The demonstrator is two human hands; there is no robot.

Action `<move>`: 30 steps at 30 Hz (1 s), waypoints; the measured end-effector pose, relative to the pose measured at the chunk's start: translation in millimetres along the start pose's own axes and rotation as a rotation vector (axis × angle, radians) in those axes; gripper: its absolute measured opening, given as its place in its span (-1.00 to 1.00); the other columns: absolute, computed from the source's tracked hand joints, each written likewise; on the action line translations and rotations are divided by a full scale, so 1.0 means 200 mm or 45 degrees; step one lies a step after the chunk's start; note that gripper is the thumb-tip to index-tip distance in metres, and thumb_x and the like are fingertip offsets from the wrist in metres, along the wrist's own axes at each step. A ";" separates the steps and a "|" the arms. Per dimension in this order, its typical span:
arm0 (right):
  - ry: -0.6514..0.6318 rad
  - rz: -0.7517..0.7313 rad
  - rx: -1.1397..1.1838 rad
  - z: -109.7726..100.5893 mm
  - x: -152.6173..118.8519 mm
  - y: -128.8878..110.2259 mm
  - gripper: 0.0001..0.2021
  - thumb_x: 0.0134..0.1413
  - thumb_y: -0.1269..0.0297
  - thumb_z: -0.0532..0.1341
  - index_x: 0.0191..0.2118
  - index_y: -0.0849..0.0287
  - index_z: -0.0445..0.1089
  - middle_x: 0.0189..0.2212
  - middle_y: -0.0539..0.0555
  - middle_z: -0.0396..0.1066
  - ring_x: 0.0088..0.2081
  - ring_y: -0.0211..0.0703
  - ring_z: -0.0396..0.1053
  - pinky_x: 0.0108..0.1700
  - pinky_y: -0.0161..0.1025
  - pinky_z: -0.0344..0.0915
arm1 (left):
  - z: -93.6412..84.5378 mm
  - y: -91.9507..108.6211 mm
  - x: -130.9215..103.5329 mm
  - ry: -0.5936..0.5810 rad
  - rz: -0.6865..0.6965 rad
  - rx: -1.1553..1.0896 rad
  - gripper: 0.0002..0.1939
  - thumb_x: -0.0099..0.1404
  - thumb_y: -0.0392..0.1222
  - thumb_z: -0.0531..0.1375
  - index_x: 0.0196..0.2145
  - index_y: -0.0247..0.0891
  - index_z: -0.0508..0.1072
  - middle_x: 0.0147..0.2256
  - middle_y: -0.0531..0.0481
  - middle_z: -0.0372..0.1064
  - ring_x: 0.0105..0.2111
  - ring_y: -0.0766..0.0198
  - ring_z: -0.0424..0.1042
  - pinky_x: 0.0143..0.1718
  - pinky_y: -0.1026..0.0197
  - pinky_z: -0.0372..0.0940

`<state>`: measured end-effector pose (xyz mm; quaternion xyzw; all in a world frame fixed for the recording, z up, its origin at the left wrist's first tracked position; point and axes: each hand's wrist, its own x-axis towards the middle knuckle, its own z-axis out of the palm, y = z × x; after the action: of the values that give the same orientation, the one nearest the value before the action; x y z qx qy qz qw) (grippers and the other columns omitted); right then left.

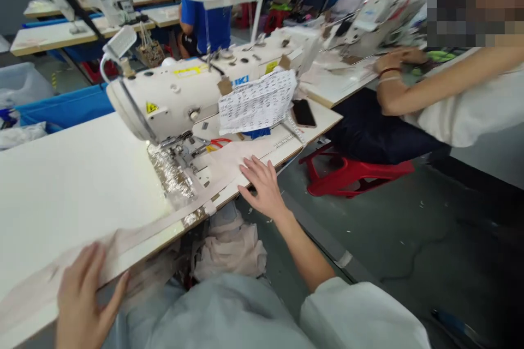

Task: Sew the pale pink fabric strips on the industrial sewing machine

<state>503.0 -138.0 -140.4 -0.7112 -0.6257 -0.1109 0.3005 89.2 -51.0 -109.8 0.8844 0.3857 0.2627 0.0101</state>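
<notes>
the pale fabric strip (172, 218) lies flat along the front edge of the tabletop (73, 174), running from about 8 o'clock up under the presser foot of the sewing machine (176, 98) near the middle of the view. the right hand (264, 188) rests palm down on the cloth at 3 o'clock of the needle, fingers (254, 169) spread apart and gripping nothing. the left hand (84, 294) lies at 7 o'clock on the strip's trailing end, fingers apart and flat, thumb over the tabletop's edge.

to feed well, i judge both palms should press lightly, keeping the strip taut and parallel to the edge, so that it enters the foot without a twist. the loose cloth (229, 245) bunched below the tabletop at 6 o'clock could drag; it wants slack. a patterned sheet (257, 101) and a phone (303, 113) lie at 1 o'clock, well apart. another person's arm (413, 87) rests on the next table.
</notes>
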 end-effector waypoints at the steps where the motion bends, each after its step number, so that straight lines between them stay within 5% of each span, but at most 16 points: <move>1: -0.052 -0.049 0.012 0.00 -0.02 -0.01 -0.54 0.32 0.01 0.00 0.22 0.12 0.18 0.22 0.18 0.17 0.30 0.09 -0.04 0.31 0.23 -0.26 | 0.03 -0.01 -0.01 -0.020 0.012 0.037 -0.27 0.29 -0.05 0.16 0.34 -0.05 -0.04 0.20 -0.24 0.14 0.19 -0.19 0.15 0.15 -0.26 0.13; 4: -0.100 -0.149 0.021 0.01 -0.06 -0.02 -0.51 0.28 -0.01 0.09 0.22 0.11 0.17 0.19 0.23 0.20 0.27 0.17 0.01 0.29 0.29 -0.25 | 0.07 -0.07 -0.05 -0.003 0.062 0.157 -0.33 0.26 -0.09 0.23 0.27 -0.14 0.13 0.08 -0.26 0.30 0.05 -0.10 0.32 0.03 -0.11 0.26; 7: 0.037 -0.156 0.012 0.01 -0.08 -0.04 -0.74 0.28 0.25 0.13 0.05 0.11 0.32 -0.05 0.20 0.36 0.10 0.09 0.26 0.23 0.20 -0.01 | 0.05 -0.11 -0.15 0.178 0.077 0.193 -0.61 0.22 -0.23 0.27 0.02 -0.18 0.41 -0.11 -0.17 0.42 -0.15 0.05 0.42 -0.09 0.03 0.29; 10: 0.153 -0.168 0.017 0.02 -0.09 -0.10 -0.84 0.23 0.42 0.13 -0.13 0.10 0.39 -0.27 0.10 0.40 -0.13 -0.03 0.35 0.05 0.01 0.20 | 0.03 -0.15 -0.30 0.368 0.037 0.133 -0.77 0.19 -0.37 0.24 -0.17 -0.22 0.47 -0.28 -0.08 0.46 -0.28 0.16 0.43 -0.18 0.13 0.29; 13: 0.139 -0.214 0.100 0.06 -0.13 -0.22 -0.87 0.22 0.43 0.14 -0.18 0.12 0.39 -0.31 0.09 0.42 -0.17 -0.02 0.34 -0.07 -0.06 0.20 | 0.05 -0.22 -0.48 0.435 -0.155 0.208 -0.82 0.20 -0.35 0.19 -0.21 -0.25 0.45 -0.34 -0.06 0.45 -0.33 0.18 0.43 -0.27 0.18 0.29; 15: -0.009 -0.194 0.215 0.11 -0.18 -0.30 -0.85 0.25 0.40 0.09 -0.19 0.14 0.40 -0.28 0.11 0.44 -0.16 -0.02 0.34 -0.07 -0.07 0.17 | 0.10 -0.30 -0.59 0.333 -0.365 0.256 -0.84 0.24 -0.27 0.12 -0.23 -0.26 0.45 -0.36 -0.07 0.43 -0.32 0.15 0.43 -0.28 0.16 0.30; 20: -0.665 0.082 0.415 0.23 -0.35 -0.41 -0.76 0.28 0.24 0.03 -0.19 0.17 0.42 -0.26 0.16 0.45 -0.20 0.01 0.33 -0.12 -0.08 0.14 | 0.21 -0.41 -0.76 -0.204 -0.826 0.156 -0.58 0.13 -0.04 0.04 -0.15 -0.37 0.42 -0.21 -0.25 0.41 -0.19 -0.07 0.41 -0.17 -0.07 0.35; 23: -0.761 0.182 0.455 0.30 -0.44 -0.39 -0.73 0.19 0.11 0.11 -0.36 0.17 0.43 -0.40 0.15 0.44 -0.28 0.04 0.33 -0.19 -0.09 0.14 | 0.22 -0.27 -0.68 -0.151 -0.925 0.067 -0.53 0.20 -0.01 0.02 -0.09 -0.41 0.41 -0.12 -0.31 0.39 -0.19 -0.03 0.42 -0.21 -0.04 0.37; 26: -0.829 0.269 0.579 0.34 -0.45 -0.37 -0.61 0.19 0.04 0.05 -0.54 0.15 0.34 -0.58 0.07 0.37 -0.43 -0.05 0.31 -0.32 -0.15 0.18 | 0.24 -0.02 -0.48 -0.119 -0.950 -0.271 -0.59 0.28 0.03 0.02 -0.15 -0.33 0.46 -0.16 -0.22 0.42 -0.21 0.07 0.43 -0.30 0.09 0.38; 30: -0.792 0.431 0.745 0.29 -0.39 -0.39 -0.55 0.26 -0.03 -0.09 -0.42 0.17 0.34 -0.57 0.04 0.37 -0.53 -0.17 0.30 -0.50 -0.28 0.20 | 0.33 0.34 -0.17 -0.765 -0.790 -1.227 -0.59 0.32 0.08 0.05 -0.25 -0.29 0.53 -0.18 -0.17 0.47 -0.14 0.12 0.44 -0.07 0.10 0.34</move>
<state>400.2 -166.7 -204.7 -0.6881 -0.5662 0.3399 0.3006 147.2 -108.6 -167.2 0.6633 0.4425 0.1321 0.5889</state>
